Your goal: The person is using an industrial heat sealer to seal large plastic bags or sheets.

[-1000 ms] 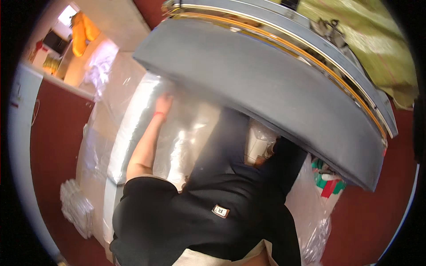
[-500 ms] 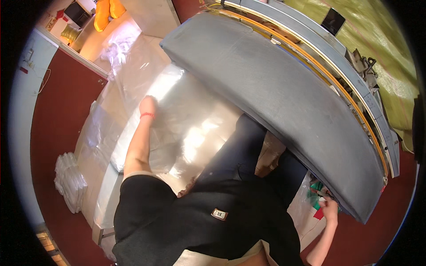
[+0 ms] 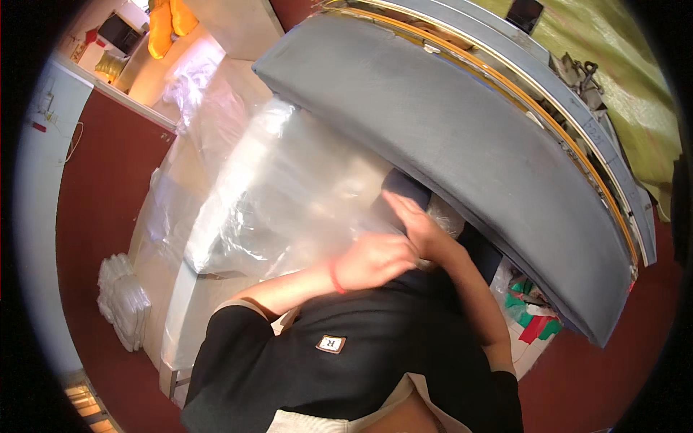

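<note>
Clear plastic film [image 3: 253,209] lies in a broad, shiny sheet across my lap and the pale surface at left. My left hand [image 3: 379,261], below a red bracelet, is closed on the film's near edge in front of my waist. Right beside it is my right hand [image 3: 422,227], its fingers stretched out toward the upper left and somewhat blurred. Whether the right palm touches the film is hard to make out. Beyond both hands runs the long grey padded edge [image 3: 462,130] of a curved machine.
A stack of folded clear plastic bags [image 3: 124,303] rests at far left. Green and red scraps [image 3: 533,314] lie under the machine's right end. An orange strip [image 3: 505,90] and a dark phone-like slab [image 3: 524,14] are on the far side, near yellow-green sheeting [image 3: 599,43].
My left hand has come from the far left to my waist, drawing the film with it. My right hand has moved from the scraps at lower right to beside the left hand.
</note>
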`<state>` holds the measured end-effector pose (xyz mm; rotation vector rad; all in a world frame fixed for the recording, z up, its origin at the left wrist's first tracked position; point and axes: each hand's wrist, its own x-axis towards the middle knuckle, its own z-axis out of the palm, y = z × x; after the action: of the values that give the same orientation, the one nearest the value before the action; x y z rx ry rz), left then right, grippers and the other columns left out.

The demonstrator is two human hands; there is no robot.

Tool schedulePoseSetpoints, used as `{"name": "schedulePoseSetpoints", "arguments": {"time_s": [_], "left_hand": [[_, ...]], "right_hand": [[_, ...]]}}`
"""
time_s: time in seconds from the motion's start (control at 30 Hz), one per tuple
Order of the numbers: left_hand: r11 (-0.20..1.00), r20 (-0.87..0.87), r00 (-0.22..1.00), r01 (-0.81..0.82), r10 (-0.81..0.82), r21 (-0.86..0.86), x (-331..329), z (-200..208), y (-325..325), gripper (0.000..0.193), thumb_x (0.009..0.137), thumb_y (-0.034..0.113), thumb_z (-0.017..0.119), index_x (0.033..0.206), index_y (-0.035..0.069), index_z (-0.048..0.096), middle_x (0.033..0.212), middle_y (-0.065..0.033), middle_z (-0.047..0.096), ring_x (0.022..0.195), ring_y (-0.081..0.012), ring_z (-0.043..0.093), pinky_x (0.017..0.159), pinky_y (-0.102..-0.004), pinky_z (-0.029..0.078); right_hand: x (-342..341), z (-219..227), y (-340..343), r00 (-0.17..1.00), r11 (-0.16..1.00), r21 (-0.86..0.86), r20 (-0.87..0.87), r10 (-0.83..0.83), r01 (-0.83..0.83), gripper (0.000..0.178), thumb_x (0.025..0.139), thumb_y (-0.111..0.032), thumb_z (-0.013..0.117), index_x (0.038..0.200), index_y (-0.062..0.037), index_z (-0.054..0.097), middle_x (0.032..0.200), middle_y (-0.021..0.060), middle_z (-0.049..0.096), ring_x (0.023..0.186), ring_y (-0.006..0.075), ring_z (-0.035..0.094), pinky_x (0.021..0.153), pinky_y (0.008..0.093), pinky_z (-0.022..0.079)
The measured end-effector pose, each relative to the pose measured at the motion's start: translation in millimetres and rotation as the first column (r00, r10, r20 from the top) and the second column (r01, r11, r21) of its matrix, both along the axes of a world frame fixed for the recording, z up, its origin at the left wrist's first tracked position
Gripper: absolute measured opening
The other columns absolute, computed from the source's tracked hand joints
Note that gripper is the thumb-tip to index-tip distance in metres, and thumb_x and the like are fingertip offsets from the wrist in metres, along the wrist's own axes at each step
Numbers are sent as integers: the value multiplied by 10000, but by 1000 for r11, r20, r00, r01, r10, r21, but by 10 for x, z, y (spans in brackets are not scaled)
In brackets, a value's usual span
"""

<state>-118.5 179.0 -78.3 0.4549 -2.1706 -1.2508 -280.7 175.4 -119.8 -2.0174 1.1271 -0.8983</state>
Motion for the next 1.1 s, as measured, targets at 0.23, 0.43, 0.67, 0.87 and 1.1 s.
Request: {"name": "schedulePoseSetpoints", "arguments": {"time_s": [0.23, 0.43, 0.67, 0.87, 1.1], "left_hand": [[909, -131, 970, 137, -203, -393, -277, 528, -313, 208, 749, 196, 613, 879, 41, 568, 941, -110, 562, 856, -279, 549, 725, -340, 450], [977, 233, 960, 184, -156, -104, -449, 498, -662, 384, 795, 267, 565, 1067, 5, 501, 903, -161, 570, 810, -305, 552, 730, -346, 437], [952, -73, 953, 284, -293, -116, -708, 1318, -766, 94, 801, 68, 525, 860, -3, 534, 807, -50, 529, 698, -122, 512, 640, -245, 411], [985, -294, 941, 142, -166, -101, -757, 1726, -835, 75, 792, 34, 447, 860, 17, 476, 759, -44, 536, 615, -83, 498, 516, -203, 402], [538, 662, 490, 829, -567, -152, -456, 624, -800, 298, 751, 263, 594, 949, 79, 467, 605, -166, 532, 609, -349, 543, 544, -447, 402]], "right_hand": [[-523, 123, 488, 966, 971, 132, 141, -216, 198, 62, 674, 5, 567, 729, 20, 541, 717, 111, 560, 689, 182, 562, 589, 247, 429], [-980, 571, 879, 617, 861, 266, 609, -499, 434, 46, 778, -10, 501, 732, -14, 504, 867, 84, 576, 805, 183, 545, 750, 273, 414], [-933, 880, 1015, 734, 928, 372, 627, -261, 12, 439, 780, -292, 603, 1062, -12, 418, 840, 69, 571, 720, 120, 540, 627, 265, 448], [-1638, 662, 1881, 980, 851, 486, -74, -187, 199, 261, 656, -190, 718, 872, -66, 641, 676, 67, 592, 588, 111, 526, 568, 265, 428], [-3155, 1546, 4001, -419, -266, -438, -301, -856, 859, 184, 736, -114, 537, 897, -82, 621, 815, 72, 637, 783, 212, 595, 711, 298, 438]]}}
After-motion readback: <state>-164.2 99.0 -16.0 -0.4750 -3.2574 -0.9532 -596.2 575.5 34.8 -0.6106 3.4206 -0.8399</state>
